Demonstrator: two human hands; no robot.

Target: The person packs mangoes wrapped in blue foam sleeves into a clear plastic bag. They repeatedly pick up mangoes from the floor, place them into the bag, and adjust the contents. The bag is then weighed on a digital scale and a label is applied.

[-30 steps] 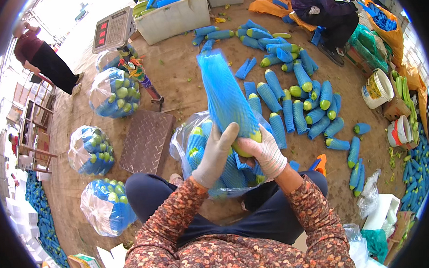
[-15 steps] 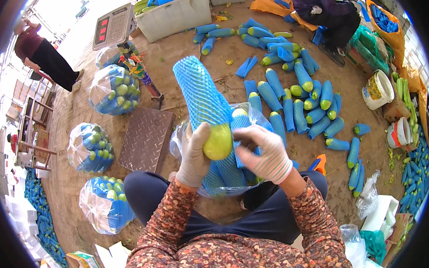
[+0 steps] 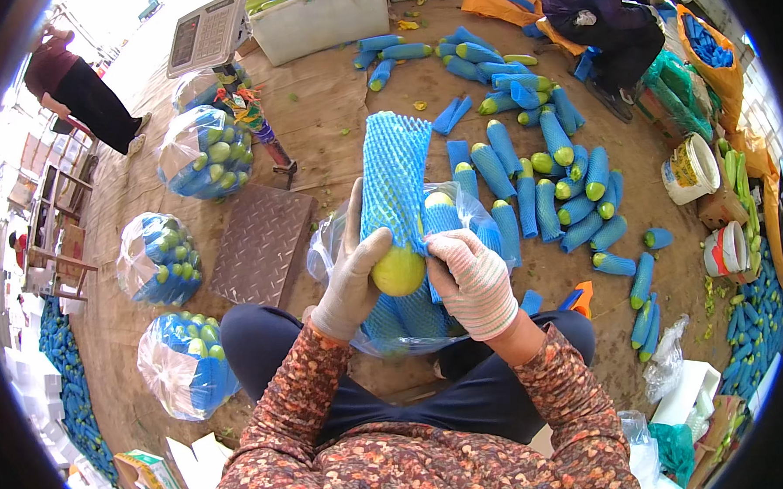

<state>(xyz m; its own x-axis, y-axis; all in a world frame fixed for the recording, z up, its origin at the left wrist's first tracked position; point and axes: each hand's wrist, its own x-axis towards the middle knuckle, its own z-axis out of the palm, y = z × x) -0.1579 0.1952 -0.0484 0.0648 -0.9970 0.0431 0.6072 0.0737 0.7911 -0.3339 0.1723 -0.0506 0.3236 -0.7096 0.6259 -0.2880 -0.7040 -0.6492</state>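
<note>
A pale green squash (image 3: pixel 399 272) in a blue foam net sleeve (image 3: pixel 395 170) is held upright in front of me, its bare rounded end toward me. My gloved left hand (image 3: pixel 351 286) wraps round its lower left side. With fingertips pinched together, my gloved right hand (image 3: pixel 474 284) grips the sleeve's lower edge on the right. Beneath both hands, between my knees, stands a clear plastic bag (image 3: pixel 323 243) with several sleeved squashes (image 3: pixel 441 214) in it. My hands and the held squash hide part of the bag.
Many sleeved squashes (image 3: pixel 547 198) lie on the floor ahead and right. Filled bags (image 3: pixel 167 259) line the left, beside a scale platform (image 3: pixel 260 241). An orange-handled tool (image 3: pixel 581 300) lies by my right knee. Buckets (image 3: pixel 690 169) stand right; two people (image 3: pixel 591 17) are farther off.
The squash has come from tilted to nearly upright, moving slightly right and toward me. My right hand, loose beside it before, now pinches the sleeve's edge.
</note>
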